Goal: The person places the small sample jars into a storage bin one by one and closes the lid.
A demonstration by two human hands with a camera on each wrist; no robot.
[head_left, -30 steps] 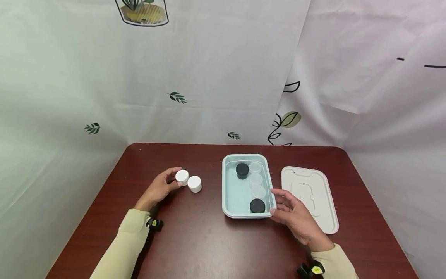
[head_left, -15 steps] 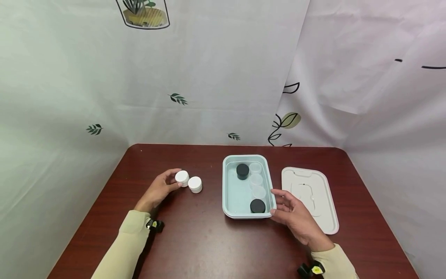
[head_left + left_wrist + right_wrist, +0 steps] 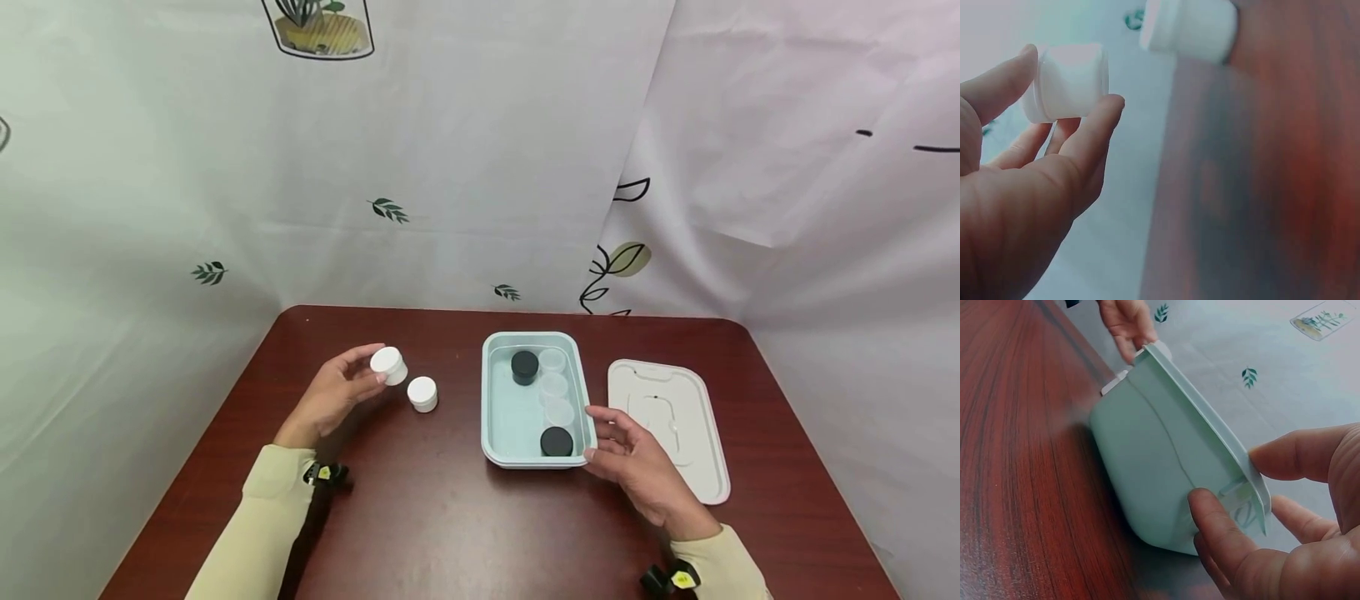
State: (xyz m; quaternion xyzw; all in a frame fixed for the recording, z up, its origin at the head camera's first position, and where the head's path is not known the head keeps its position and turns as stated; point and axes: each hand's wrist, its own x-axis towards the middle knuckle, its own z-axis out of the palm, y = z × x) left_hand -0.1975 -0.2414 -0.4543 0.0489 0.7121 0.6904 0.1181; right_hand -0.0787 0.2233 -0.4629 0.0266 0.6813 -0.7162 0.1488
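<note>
My left hand (image 3: 330,396) pinches a small white screw-top jar (image 3: 388,366) between thumb and fingers, tilted and raised above the table. A second white jar (image 3: 422,394) stands upright just to its right; the left wrist view shows both jars. At the near right corner of a pale blue-green tub (image 3: 498,442), my right hand (image 3: 637,471) holds the rim, thumb and fingers around the edge in the right wrist view. Inside the tub are two black-lidded jars, one at the back (image 3: 524,367) and one at the front (image 3: 557,442), with a row of clear jars (image 3: 553,387) along the right side.
A white lid (image 3: 675,425) lies flat on the dark red-brown table (image 3: 435,517), right of the tub and behind my right hand. Printed white cloth (image 3: 465,150) hangs around the table's back and sides.
My left hand has lifted the left white jar up off the table and tilted it, away from the second jar. The right hand stays at the tub's corner.
</note>
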